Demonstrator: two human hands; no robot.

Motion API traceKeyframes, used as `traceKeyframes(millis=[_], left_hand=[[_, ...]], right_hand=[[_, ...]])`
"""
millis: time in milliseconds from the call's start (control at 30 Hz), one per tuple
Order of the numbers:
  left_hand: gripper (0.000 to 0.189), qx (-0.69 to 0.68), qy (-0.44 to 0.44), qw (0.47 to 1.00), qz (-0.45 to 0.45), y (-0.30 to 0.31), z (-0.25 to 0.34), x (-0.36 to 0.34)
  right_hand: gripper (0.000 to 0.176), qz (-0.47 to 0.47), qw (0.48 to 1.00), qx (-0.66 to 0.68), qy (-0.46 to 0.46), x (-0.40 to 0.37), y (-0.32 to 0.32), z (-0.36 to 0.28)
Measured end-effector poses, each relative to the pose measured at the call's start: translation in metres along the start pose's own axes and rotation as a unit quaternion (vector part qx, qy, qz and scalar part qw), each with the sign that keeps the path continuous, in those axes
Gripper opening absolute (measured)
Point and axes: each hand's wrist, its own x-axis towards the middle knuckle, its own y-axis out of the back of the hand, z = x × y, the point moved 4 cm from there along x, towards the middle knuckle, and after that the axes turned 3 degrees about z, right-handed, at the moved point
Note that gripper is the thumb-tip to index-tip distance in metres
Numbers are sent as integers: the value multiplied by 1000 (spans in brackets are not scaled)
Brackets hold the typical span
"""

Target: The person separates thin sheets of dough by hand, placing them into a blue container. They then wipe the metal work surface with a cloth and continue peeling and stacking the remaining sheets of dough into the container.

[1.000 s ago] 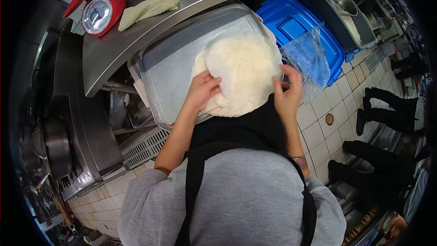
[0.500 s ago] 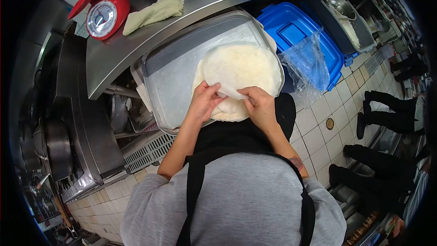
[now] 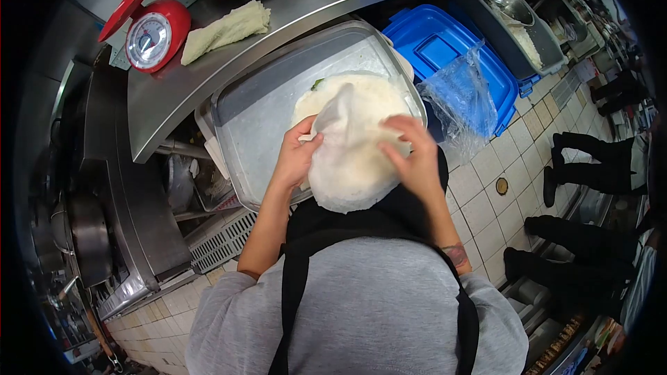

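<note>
A thin pale round sheet (image 3: 351,160) hangs from my left hand (image 3: 299,153), whose thumb and fingers pinch its left edge. The sheet droops toward my lap. My right hand (image 3: 413,149) is at the sheet's right side, a little blurred, with thumb and fingers apart and nothing between them. Behind the sheet, more pale round sheets (image 3: 375,87) lie on the right part of a large metal tray (image 3: 257,111). A small green piece (image 3: 317,85) shows at their upper left edge.
On the steel counter (image 3: 306,0) are a red scale (image 3: 149,40) and a folded cloth (image 3: 226,31). To the right lie a blue lid (image 3: 445,42), clear plastic (image 3: 462,104) and a grey bin (image 3: 549,48). People's dark-clad legs (image 3: 590,167) stand at far right.
The top sheet has been lifted off the pile and now hangs toward me from my left hand. My right hand has let go and opened. The green piece has come into view.
</note>
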Motion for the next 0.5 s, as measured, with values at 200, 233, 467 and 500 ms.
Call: traceKeyframes(millis=[200,233,467,500], left_hand=[[30,90,-88,961,-246,-16,89,-7],[27,115,-118,950,-264,-20,101,-2],[15,139,-206,961,-117,-38,146,57],[12,116,-245,955,-120,-41,144,62]], right_hand=[[79,-40,975,213,-41,33,17,3],[51,-39,949,311,-35,37,11,-3],[9,96,969,219,-54,65,61,-33],[6,97,980,175,-15,64,67,-49]])
